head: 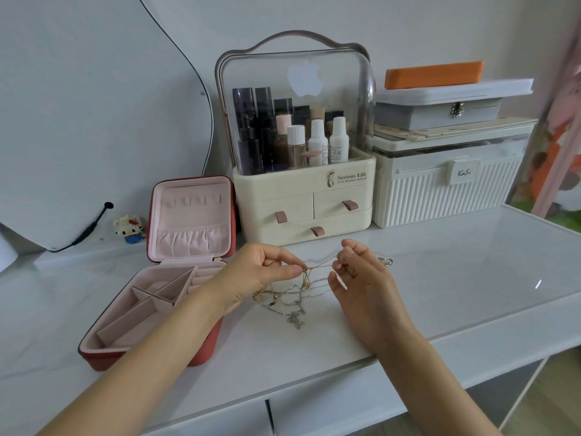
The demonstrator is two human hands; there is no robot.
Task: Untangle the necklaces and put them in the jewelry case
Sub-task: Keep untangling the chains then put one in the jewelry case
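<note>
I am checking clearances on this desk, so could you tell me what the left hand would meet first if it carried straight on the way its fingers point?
Probably the right hand. The left hand points rightward along the chain of the necklaces they pinch.

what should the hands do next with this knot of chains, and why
Probably ease the hands apart gently. The left hand and right hand each pinch a fine strand, while the tangled necklaces sag onto the table; the open jewelry case holds none yet.
</note>
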